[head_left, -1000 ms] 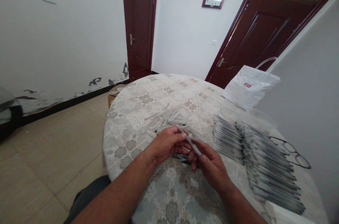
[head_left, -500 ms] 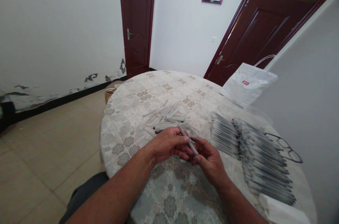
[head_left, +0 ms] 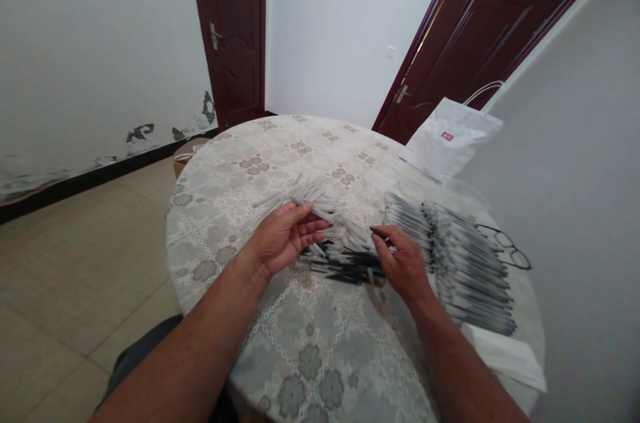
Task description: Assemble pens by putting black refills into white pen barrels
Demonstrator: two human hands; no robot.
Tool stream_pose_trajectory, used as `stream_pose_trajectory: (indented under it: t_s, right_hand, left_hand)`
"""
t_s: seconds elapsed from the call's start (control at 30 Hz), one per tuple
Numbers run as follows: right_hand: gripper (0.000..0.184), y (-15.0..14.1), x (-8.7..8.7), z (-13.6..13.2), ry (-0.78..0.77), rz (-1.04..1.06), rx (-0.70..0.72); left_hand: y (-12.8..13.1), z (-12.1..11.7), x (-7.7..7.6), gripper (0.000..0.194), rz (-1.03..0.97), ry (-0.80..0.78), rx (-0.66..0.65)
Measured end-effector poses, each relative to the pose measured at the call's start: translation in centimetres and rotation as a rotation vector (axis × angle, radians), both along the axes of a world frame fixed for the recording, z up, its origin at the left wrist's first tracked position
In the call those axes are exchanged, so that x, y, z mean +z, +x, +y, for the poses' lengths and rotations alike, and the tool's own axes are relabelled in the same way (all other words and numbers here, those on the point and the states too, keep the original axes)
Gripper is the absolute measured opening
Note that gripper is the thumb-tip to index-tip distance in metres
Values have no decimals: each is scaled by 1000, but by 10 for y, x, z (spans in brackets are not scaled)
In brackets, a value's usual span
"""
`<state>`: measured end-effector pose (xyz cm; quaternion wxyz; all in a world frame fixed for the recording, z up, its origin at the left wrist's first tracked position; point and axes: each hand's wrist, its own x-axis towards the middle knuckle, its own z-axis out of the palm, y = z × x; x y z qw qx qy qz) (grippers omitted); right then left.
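Note:
My left hand (head_left: 285,234) holds a thin whitish tube, like a pen barrel (head_left: 320,213), between thumb and fingers over the table. To its right, my right hand (head_left: 401,258) is closed in a pinch; whatever its fingertips hold, if anything, is too small and dark to name. Behind the left hand lies a loose pile of similar whitish tubes (head_left: 287,194). Between and below the hands spreads a heap of thin black sticks (head_left: 345,266), partly hidden by the right hand. Rows of grey-and-black pens (head_left: 473,263) lie stacked at the right.
A patterned cloth covers the round table (head_left: 310,370). Eyeglasses (head_left: 513,250) lie beside the pens at the right edge. A folded white item (head_left: 505,353) sits near the right forearm. At the back right stands a white bag (head_left: 453,140) with handles, against the wall.
My hands have moved apart; earlier both touched a whitish tube. The left hand has a tube and the right has shifted right. The view has tilted, and the black heap shows between the hands.

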<state>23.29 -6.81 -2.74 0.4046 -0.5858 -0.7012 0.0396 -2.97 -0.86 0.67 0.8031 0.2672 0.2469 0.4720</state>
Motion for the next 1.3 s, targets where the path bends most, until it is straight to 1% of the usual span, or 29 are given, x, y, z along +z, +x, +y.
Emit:
stream_pose_trajectory:
  t_s: [0.07,0.13,0.23,0.3,0.43,0.6,0.73,0.83,0.97,1.13,1.23,1.3]
  right_hand:
    - [19,6,-4,5,-21,-176,55]
    - [18,8,-11,7,-63,-290,94]
    - [18,8,-19,8,-103,-398,85]
    - [17,8,-21,7,-101,-430,61]
    - [18,6,-20,7,-63,-421,53]
    - [25,-13,-20,7,-10,-392,165]
    - [32,-36,-22,7,-45,-436,221]
    - [28,-47,-21,6,-83,-463,248]
    - [22,-49,-18,1,-103,-443,280]
    - [20,-44,-19,-6,-124,-395,318]
    - [19,-44,-19,-4,-135,-399,301]
    - [19,-45,-18,-3,-143,-417,261]
  left_hand:
    - [-3,4,2,6,-11,-23,89]
    - [-4,5,2,7,-10,-41,143]
    - [-3,5,2,8,2,-42,165]
    - [-2,4,1,8,10,-32,164]
    - [-1,4,0,7,22,-17,179]
    - [-4,7,-2,7,11,-26,257]
    - [-6,8,-1,6,-2,-19,266]
    - [-8,7,1,6,-4,-15,254]
    - [-9,6,3,8,1,-5,256]
    - [-10,3,6,9,-7,-1,259]
    - [-10,2,7,8,-4,1,261]
    - [-10,3,7,7,-8,8,256]
